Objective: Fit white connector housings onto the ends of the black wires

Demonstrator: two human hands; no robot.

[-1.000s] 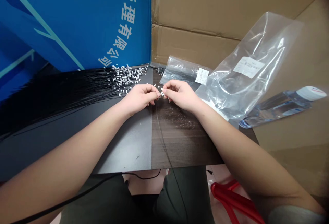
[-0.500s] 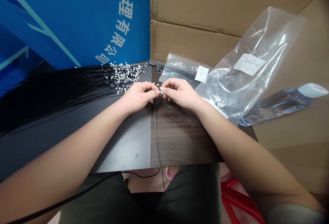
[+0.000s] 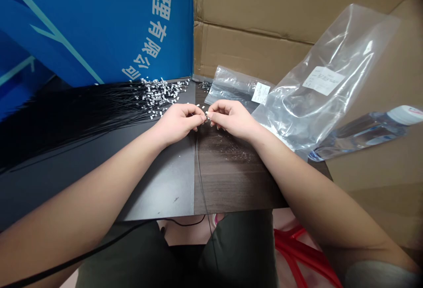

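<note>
My left hand (image 3: 178, 124) and my right hand (image 3: 231, 119) meet at the fingertips above the dark tabletop (image 3: 231, 182). Between them is a tiny white connector (image 3: 208, 114), pinched mainly by my right fingers. A thin black wire (image 3: 199, 169) runs down from my fingers and across the table. My left fingers appear to pinch that wire, though they partly hide it. Just beyond my left hand, a large fan of black wires (image 3: 82, 118) ends in several small white connectors (image 3: 161, 97).
Two clear plastic bags (image 3: 234, 87) (image 3: 317, 89) with white labels lie beyond my right hand. A plastic water bottle (image 3: 363, 136) lies to the right. A blue printed board (image 3: 99, 23) and cardboard (image 3: 251, 23) stand behind the table. Something red (image 3: 297, 248) sits below the table.
My fingertips have closed in a little around the connector. The hanging wire has swung slightly, and the whole scene has shifted slightly as my head moved.
</note>
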